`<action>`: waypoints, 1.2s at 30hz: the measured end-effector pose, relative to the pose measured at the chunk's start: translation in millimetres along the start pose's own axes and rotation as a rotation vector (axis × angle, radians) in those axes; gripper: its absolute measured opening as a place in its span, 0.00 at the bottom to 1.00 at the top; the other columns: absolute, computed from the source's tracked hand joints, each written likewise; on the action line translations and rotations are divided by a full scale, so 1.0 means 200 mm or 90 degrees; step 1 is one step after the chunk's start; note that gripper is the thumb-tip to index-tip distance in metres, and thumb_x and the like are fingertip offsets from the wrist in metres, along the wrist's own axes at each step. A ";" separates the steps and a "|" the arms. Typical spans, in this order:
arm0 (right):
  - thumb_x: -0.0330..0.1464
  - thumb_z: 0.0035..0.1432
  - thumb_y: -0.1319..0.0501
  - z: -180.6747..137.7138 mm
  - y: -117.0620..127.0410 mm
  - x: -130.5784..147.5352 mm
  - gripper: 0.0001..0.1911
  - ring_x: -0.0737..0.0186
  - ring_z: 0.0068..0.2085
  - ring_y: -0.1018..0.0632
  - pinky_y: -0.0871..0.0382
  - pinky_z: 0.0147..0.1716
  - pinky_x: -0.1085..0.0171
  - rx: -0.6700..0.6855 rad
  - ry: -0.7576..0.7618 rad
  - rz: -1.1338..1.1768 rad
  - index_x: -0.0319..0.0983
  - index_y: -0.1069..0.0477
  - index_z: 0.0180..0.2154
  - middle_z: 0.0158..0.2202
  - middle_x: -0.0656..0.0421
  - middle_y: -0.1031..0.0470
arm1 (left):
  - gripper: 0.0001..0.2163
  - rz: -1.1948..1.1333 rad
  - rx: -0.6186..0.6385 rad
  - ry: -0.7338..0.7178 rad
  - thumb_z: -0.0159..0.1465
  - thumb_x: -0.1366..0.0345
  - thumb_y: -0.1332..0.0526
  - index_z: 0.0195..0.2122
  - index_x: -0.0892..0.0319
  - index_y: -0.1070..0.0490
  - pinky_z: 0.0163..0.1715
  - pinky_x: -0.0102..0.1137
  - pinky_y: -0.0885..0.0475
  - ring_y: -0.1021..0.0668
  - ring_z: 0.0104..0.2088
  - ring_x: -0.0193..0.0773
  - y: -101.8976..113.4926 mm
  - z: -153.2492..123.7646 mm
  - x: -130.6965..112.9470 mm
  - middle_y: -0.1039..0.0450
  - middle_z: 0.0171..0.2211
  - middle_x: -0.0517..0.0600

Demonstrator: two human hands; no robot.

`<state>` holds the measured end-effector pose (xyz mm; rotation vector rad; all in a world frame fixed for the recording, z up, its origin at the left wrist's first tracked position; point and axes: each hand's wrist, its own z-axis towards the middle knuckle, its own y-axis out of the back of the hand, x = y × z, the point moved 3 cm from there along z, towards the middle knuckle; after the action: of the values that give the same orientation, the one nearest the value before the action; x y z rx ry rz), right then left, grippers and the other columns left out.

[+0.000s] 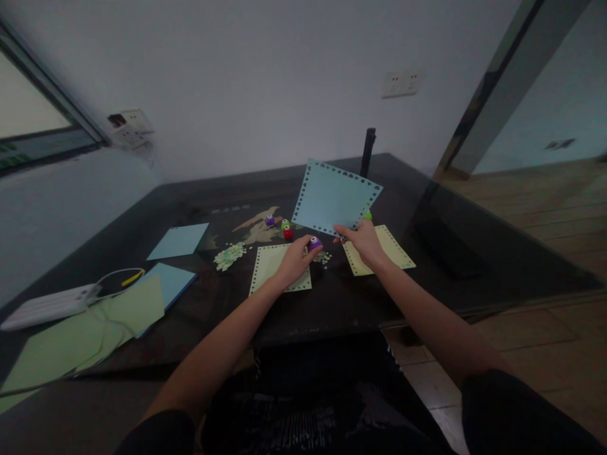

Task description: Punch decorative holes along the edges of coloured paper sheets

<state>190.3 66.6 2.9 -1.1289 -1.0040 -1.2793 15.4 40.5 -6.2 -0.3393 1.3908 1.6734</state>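
My left hand (pixel 294 260) is closed round a small purple paper punch (pixel 315 243), above a pale green sheet (pixel 265 268) with holes along its edges. My right hand (pixel 363 242) grips the near edge of a light blue sheet (pixel 334 199), thumb on top, and tilts it up off the table. Small punched shapes run along all four sides of the blue sheet. Beneath my right hand lies a pale yellow sheet (pixel 393 249) with a punched border. Something green (pixel 368 215) shows just behind that hand, mostly hidden.
Green, red and purple punches (pixel 270 220) stand mid-table. Paper bits (pixel 230 256) lie in a pile, with more bits (pixel 323 258) by my left hand. Leftward are blue sheets (pixel 180 241), green sheets (pixel 61 335) and a white power strip (pixel 52 306) with its cable. A black post (pixel 368 151) rises behind.
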 end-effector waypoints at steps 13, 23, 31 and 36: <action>0.39 0.39 0.31 0.09 0.25 0.16 0.17 0.65 0.24 0.25 0.34 0.22 0.67 -0.084 0.015 0.153 0.38 0.31 0.31 0.28 0.58 0.24 | 0.11 -0.046 0.028 -0.035 0.58 0.64 0.38 0.42 0.59 0.29 0.35 0.30 0.33 0.28 0.32 0.35 -0.01 0.05 -0.05 0.26 0.37 0.51; 0.32 0.35 0.29 0.06 0.55 0.03 0.15 0.62 0.26 0.24 0.28 0.23 0.63 -0.193 -0.013 0.210 0.40 0.29 0.29 0.31 0.58 0.23 | 0.09 0.039 0.039 -0.061 0.56 0.65 0.38 0.37 0.61 0.27 0.37 0.33 0.32 0.26 0.33 0.39 -0.16 0.42 0.05 0.25 0.34 0.52; 0.35 0.36 0.30 0.02 0.53 0.00 0.16 0.66 0.22 0.26 0.32 0.21 0.66 -0.174 -0.050 0.191 0.37 0.29 0.30 0.28 0.58 0.24 | 0.09 0.075 -0.006 0.013 0.52 0.68 0.35 0.35 0.61 0.25 0.45 0.39 0.34 0.25 0.39 0.46 -0.34 0.66 0.09 0.25 0.34 0.55; 0.38 0.36 0.31 0.01 0.51 0.01 0.18 0.65 0.22 0.25 0.34 0.22 0.66 -0.173 -0.042 0.140 0.36 0.30 0.30 0.28 0.58 0.24 | 0.06 0.085 0.000 0.038 0.51 0.70 0.34 0.31 0.61 0.26 0.44 0.39 0.34 0.25 0.38 0.47 -0.39 0.71 0.12 0.25 0.33 0.55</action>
<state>292.7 64.3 -1.9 -1.4566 -0.7424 -1.2300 107.7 174.4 -27.1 -0.3041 1.4862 1.7845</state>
